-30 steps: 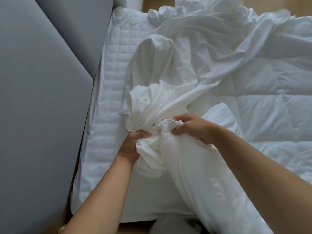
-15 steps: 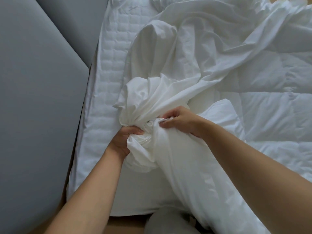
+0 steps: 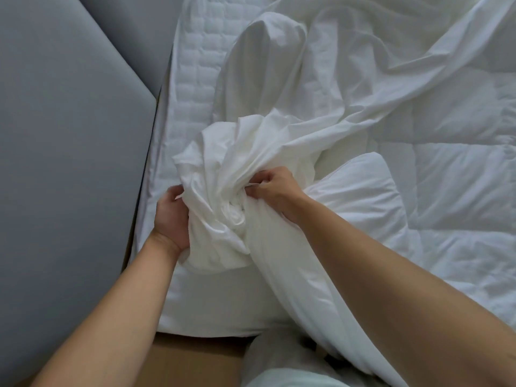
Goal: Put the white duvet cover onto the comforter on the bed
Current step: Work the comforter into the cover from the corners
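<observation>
Duvet cover (image 3: 251,163) bunched up at the near left side of the bed (image 3: 192,79), touching the comforter (image 3: 446,177) on its right. Left hand (image 3: 170,216) gripping the bunch from outside, right hand (image 3: 275,188) pinching gathered folds. Best to hold with 2 firm grips, find the corner, then slide cloth over evenly.

Single cam, head-worn, wide-angle, facing fwd & steeply down over the bed (image 3: 192,79) corner. V. close: forearms fill lower frame; left hand (image 3: 170,216) & right hand (image 3: 275,188) grip the duvet cover (image 3: 223,174) approx mid-frame. Left of the grip: grey panel (image 3: 69,163). Beyond & right of it: comforter (image 3: 446,177). Nearer than it: floor (image 3: 195,356).
</observation>
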The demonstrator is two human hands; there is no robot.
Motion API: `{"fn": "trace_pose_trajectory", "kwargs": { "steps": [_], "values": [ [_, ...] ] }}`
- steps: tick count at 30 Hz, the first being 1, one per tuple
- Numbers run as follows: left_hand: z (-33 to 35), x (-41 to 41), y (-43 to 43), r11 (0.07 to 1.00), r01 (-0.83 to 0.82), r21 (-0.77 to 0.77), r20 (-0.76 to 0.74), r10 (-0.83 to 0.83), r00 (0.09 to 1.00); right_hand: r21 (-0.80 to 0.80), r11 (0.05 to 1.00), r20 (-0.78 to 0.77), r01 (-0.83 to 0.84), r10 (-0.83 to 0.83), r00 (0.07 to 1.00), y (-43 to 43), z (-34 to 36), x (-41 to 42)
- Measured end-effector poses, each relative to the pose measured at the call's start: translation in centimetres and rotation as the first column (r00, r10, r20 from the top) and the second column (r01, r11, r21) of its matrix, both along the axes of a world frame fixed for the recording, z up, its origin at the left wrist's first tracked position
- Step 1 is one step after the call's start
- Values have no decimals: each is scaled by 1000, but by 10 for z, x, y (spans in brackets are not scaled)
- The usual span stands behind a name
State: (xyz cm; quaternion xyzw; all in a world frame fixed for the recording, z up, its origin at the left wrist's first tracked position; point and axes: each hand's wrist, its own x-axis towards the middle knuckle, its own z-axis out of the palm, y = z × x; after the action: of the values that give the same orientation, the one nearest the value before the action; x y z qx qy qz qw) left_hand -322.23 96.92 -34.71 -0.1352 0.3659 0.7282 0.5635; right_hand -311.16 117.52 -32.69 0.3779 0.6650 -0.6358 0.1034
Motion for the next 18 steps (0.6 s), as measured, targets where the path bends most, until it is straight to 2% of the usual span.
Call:
{"fn": "trace_pose_trajectory", "kwargs": {
  "steps": [4,7,12,14,18],
  "values": [
    [-6,17,-3,950,5,-312,-210,-74,975,-14,1000,20,22,-22,1000,-9,-2,-4],
    [-8,22,1,892,71,-446,-182,-168,969,-3,999,49,54,-54,997,-12,-2,-6],
    [-1,16,11,808,163,-567,-184,-317,930,62,996,107,70,-76,991,-20,-6,-9],
    [6,14,15,807,201,-556,-213,-372,904,82,992,121,96,-105,987,-26,-7,-8],
    [20,8,24,777,280,-564,-165,-438,884,84,979,89,183,-191,978,-39,-6,-2]
  ]
}}
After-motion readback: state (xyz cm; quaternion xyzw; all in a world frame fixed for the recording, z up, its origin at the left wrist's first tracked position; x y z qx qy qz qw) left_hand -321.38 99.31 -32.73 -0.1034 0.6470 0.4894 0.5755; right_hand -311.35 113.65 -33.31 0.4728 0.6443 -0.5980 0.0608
